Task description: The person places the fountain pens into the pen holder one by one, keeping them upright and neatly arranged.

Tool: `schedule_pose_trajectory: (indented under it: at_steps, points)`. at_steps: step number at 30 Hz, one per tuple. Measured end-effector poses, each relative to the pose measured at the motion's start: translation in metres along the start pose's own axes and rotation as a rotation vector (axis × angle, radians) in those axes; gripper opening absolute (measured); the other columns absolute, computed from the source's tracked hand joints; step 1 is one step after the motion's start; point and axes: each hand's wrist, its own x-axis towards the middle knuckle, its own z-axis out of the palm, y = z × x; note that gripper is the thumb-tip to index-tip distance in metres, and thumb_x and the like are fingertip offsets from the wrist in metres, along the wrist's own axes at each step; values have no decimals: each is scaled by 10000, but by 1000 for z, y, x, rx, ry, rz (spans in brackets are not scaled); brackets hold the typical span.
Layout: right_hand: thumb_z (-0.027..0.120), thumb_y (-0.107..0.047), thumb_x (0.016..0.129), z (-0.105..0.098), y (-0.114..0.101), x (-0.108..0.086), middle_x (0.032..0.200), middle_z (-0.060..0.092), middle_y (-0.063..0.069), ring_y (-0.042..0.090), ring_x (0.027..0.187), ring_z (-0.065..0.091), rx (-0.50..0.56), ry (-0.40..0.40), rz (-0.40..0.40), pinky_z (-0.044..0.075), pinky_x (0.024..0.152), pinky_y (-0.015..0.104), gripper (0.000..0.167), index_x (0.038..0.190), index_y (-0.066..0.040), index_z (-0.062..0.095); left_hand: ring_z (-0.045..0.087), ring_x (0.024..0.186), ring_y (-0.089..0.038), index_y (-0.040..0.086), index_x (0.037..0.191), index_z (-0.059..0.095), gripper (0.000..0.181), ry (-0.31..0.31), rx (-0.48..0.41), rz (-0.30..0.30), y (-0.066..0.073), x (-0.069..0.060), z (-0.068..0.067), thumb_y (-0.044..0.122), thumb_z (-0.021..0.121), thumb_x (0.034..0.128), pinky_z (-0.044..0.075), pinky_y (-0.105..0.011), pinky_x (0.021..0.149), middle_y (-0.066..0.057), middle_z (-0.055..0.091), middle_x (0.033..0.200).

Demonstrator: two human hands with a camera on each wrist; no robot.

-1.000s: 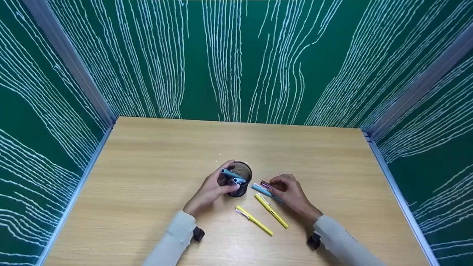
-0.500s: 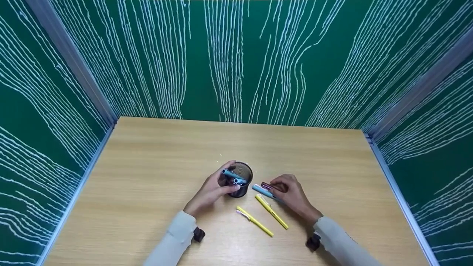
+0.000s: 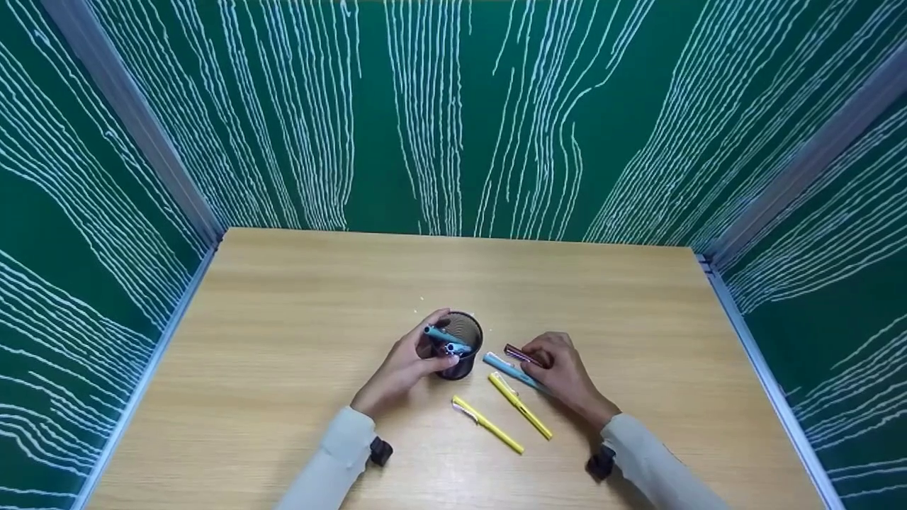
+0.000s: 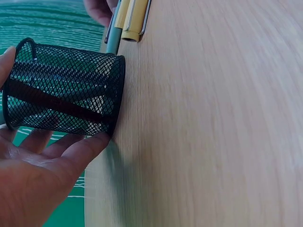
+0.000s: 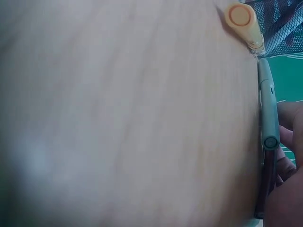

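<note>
My left hand (image 3: 402, 367) grips a black mesh pen cup (image 3: 462, 370) that stands on the table. Two blue pens (image 3: 441, 333) poke out over the cup's rim, and through the mesh in the left wrist view a dark reddish pen (image 4: 57, 102) shows inside. To the right of the cup, my right hand (image 3: 565, 370) pinches a dark red pen (image 3: 521, 354) low over the table. Just in front of it lies a light blue pen (image 3: 504, 365), its rear end partly hidden by that hand; the right wrist view shows this blue pen (image 5: 270, 106) alongside the fingers.
Two yellow pens lie on the wooden table (image 3: 319, 297) between the forearms: one nearer the cup (image 3: 489, 426), the other yellow pen (image 3: 521, 405) beside the blue one. A few tiny white specks lie behind the cup. Green, white-streaked panels (image 3: 439, 142) enclose the table.
My right hand and the dark red pen have shifted slightly to the right, baring more of the blue pen. My left hand and the cup stay put.
</note>
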Motion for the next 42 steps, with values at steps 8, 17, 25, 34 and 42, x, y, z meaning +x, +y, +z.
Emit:
schedule_pose_trajectory:
  at_steps: [8, 17, 25, 34, 42]
  points:
    - [897, -36, 911, 0, -1, -1, 1011, 687, -24, 240, 1169, 525, -23, -5, 22, 407, 1027, 420, 187, 1037, -162, 840, 490, 1525, -329, 199, 1708, 426, 864, -1, -15, 14, -1, 0, 0, 187, 866, 965, 274, -540, 1310, -102, 492, 1692]
    - [880, 3, 899, 1, -1, -1, 927, 660, -18, 239, 1132, 517, -25, 13, -6, 397, 966, 379, 190, 1007, -148, 837, 527, 1490, -324, 177, 1709, 419, 863, -5, -24, 19, -2, 1, 0, 171, 861, 968, 307, -519, 1293, -145, 513, 1667]
    - [854, 41, 863, 3, 1, -1, 899, 664, -39, 224, 1087, 520, -32, 40, -41, 386, 900, 314, 212, 979, -133, 825, 563, 1453, -300, 165, 1708, 416, 862, -8, -47, 22, -4, 2, 1, 130, 854, 966, 374, -427, 1252, -130, 522, 1660]
    - [857, 32, 862, 3, -2, -2, 914, 679, -35, 227, 1064, 533, -59, 42, -11, 411, 907, 348, 199, 965, -130, 803, 550, 1469, -308, 191, 1710, 415, 854, -10, -33, 27, -5, 1, 0, 153, 849, 976, 379, -470, 1262, -164, 486, 1683]
    - [855, -36, 928, -2, -10, -1, 1010, 689, 9, 220, 1086, 516, -4, 13, 85, 422, 925, 353, 151, 1026, -145, 820, 523, 1489, -327, 176, 1710, 413, 855, -10, 3, 42, -5, 1, 0, 178, 852, 977, 328, -529, 1288, -162, 470, 1698]
